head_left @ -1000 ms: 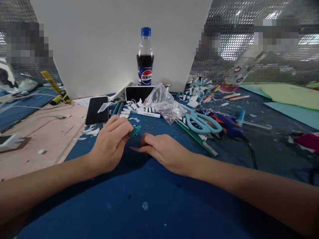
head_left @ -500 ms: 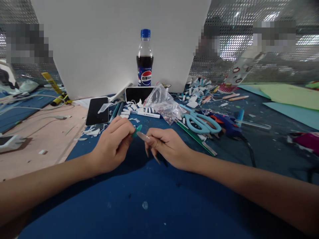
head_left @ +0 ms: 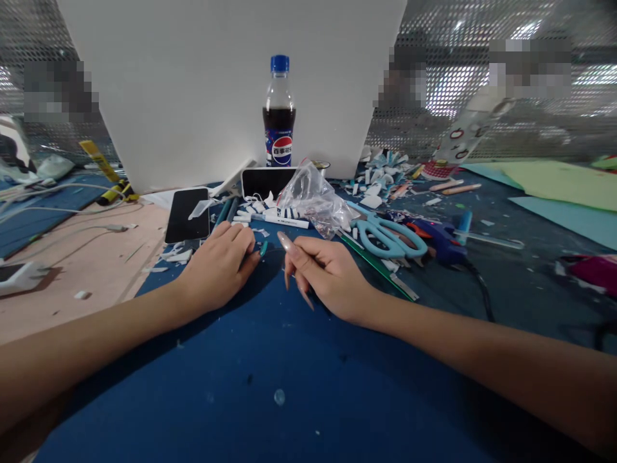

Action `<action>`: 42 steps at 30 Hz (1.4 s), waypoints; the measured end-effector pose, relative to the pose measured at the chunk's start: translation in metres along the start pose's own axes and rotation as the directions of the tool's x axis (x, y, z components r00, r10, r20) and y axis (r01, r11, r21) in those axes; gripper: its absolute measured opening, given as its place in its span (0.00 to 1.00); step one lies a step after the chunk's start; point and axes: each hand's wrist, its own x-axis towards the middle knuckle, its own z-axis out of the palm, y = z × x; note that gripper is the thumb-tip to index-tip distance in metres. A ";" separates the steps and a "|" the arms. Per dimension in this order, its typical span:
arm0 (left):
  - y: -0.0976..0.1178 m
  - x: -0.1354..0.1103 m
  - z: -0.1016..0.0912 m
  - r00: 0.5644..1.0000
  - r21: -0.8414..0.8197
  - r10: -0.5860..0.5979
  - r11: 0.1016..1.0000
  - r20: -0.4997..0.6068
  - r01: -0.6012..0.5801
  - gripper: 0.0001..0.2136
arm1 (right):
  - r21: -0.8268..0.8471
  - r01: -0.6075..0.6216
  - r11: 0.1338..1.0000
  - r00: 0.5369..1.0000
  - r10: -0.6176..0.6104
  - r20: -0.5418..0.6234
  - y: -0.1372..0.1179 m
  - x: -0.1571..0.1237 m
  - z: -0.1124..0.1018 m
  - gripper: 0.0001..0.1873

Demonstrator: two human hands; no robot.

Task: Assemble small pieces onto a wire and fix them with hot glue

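Observation:
My left hand [head_left: 219,265] is closed at the left of centre, back of the hand up. A small teal piece [head_left: 263,248] sticks out past its thumb and fingertips; its kind cannot be made out. Across a narrow gap, my right hand [head_left: 332,273] has its thumb pressed to the curled index finger, long nails showing. Whatever it may pinch is hidden. A faint thin line [head_left: 276,249] seems to run between the two hands. Just behind them lie a white marker [head_left: 288,222] and a clear plastic bag [head_left: 313,199].
Light blue scissors [head_left: 388,236], a green-edged ruler [head_left: 376,263] and a blue glue gun [head_left: 441,241] lie to the right. A cola bottle [head_left: 279,119] stands behind, before a white board [head_left: 193,83]. A dark phone [head_left: 187,215] and paper scraps [head_left: 180,253] lie at left.
My left hand has lowered and turned so less of the teal piece shows. The hands are slightly farther apart, and my right thumb now points more upward.

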 end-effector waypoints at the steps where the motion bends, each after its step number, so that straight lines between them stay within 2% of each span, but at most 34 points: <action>1: -0.001 0.000 0.001 0.999 0.028 0.018 0.999 0.033 -0.019 0.08 | 0.007 -0.002 1.000 1.000 0.002 -0.002 0.000 0.000 0.000 0.20; 5: -0.004 0.004 0.004 0.984 0.022 0.078 0.996 0.158 -0.083 0.12 | 0.020 -0.001 1.000 1.000 0.001 0.003 0.002 0.000 0.001 0.21; 9: -0.008 0.010 0.002 0.940 -0.052 0.199 0.980 0.278 -0.193 0.14 | 0.013 0.003 1.000 1.000 -0.003 0.007 0.003 0.000 0.001 0.21; 14: -0.007 0.013 -0.007 0.905 -0.149 0.224 0.972 0.361 -0.181 0.14 | -0.027 0.004 1.000 1.000 -0.003 0.019 0.001 0.001 0.000 0.20; 17: -0.006 0.009 -0.007 0.942 -0.158 0.186 0.977 0.281 -0.146 0.14 | -0.024 -0.002 1.000 1.000 0.002 0.010 0.001 0.000 0.000 0.21; 20: -0.008 0.005 -0.004 0.992 -0.118 0.084 0.990 0.090 -0.073 0.12 | -0.002 0.001 1.000 1.000 -0.001 -0.005 0.001 0.001 0.000 0.21; 24: -0.009 0.002 -0.005 0.993 -0.163 -0.021 0.987 -0.112 0.002 0.09 | 0.001 0.022 1.000 0.999 -0.022 -0.042 0.002 0.001 0.000 0.20; 26: -0.005 0.001 -0.008 0.977 -0.287 -0.150 0.953 -0.154 0.101 0.09 | -0.021 0.034 0.999 0.997 -0.035 -0.064 0.001 0.000 0.000 0.21; 27: -0.001 0.000 -0.010 0.959 -0.398 -0.242 0.902 -0.147 0.167 0.09 | -0.038 0.042 0.998 0.996 -0.044 -0.076 0.000 0.000 0.000 0.21; 28: 0.004 -0.001 -0.012 0.931 -0.526 -0.348 0.815 -0.108 0.243 0.09 | -0.061 0.053 0.997 0.994 -0.059 -0.089 0.000 -0.001 0.000 0.21; 29: 0.011 -0.002 -0.014 0.896 -0.680 -0.444 0.662 -0.020 0.314 0.10 | -0.092 0.074 0.993 0.991 -0.083 -0.106 -0.001 -0.002 -0.001 0.21; 31: 0.026 -0.006 -0.018 0.809 -0.883 -0.555 0.260 0.195 0.391 0.10 | -0.175 0.139 0.975 0.979 -0.162 -0.127 -0.002 -0.004 0.000 0.20; 32: 0.033 -0.007 -0.019 0.776 -0.893 -0.537 0.090 0.330 0.442 0.10 | -0.221 0.180 0.959 0.969 -0.211 -0.129 -0.003 -0.005 0.000 0.20; 34: 0.043 -0.009 -0.021 0.748 -0.875 -0.471 -0.130 0.468 0.466 0.09 | -0.310 0.263 0.914 0.945 -0.308 -0.107 -0.004 -0.007 0.000 0.20; 36: 0.047 -0.008 -0.021 0.727 -0.836 -0.413 -0.268 0.548 0.478 0.07 | -0.391 0.330 0.859 0.921 -0.384 -0.066 -0.005 -0.009 0.001 0.19; 38: 0.045 -0.007 -0.020 0.705 -0.799 -0.380 -0.350 0.598 0.488 0.06 | -0.462 0.376 0.803 0.900 -0.435 -0.024 -0.005 -0.010 0.002 0.19; 42: 0.040 -0.005 -0.018 0.702 -0.784 -0.359 -0.378 0.615 0.493 0.07 | -0.504 0.397 0.767 0.886 -0.464 -0.008 -0.006 -0.010 0.003 0.18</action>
